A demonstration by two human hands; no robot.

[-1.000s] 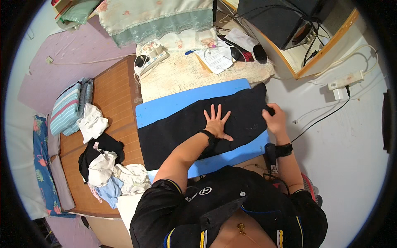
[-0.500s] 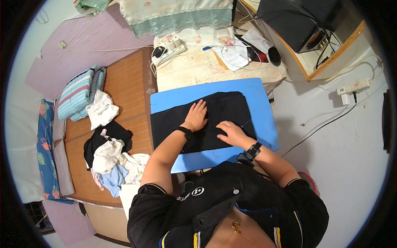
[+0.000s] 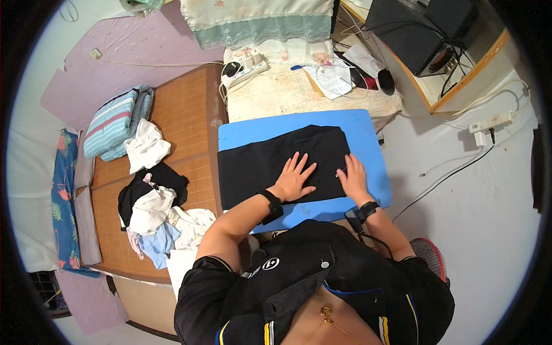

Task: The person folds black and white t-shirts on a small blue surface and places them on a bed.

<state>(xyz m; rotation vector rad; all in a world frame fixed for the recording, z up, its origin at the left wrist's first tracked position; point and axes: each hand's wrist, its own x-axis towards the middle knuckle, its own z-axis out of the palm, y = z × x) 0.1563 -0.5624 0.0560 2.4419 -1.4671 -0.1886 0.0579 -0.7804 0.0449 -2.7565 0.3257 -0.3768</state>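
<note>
The smooth black fabric garment, folded flat, lies on the blue rectangular worktop, reaching its left edge and stopping short of the right one. The left hand rests with fingers spread on the fabric, its grip wide open and holding nothing. The right hand is at the garment's right end, fingers slightly bent; whether its grip pinches cloth, I cannot tell. A sideways drag of the left palm could ruck the layers; a leftward push might send fabric over the worktop's left edge.

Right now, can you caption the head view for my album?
Left hand flat on black cloth, right hand at its edge, blue board beneath.
</note>
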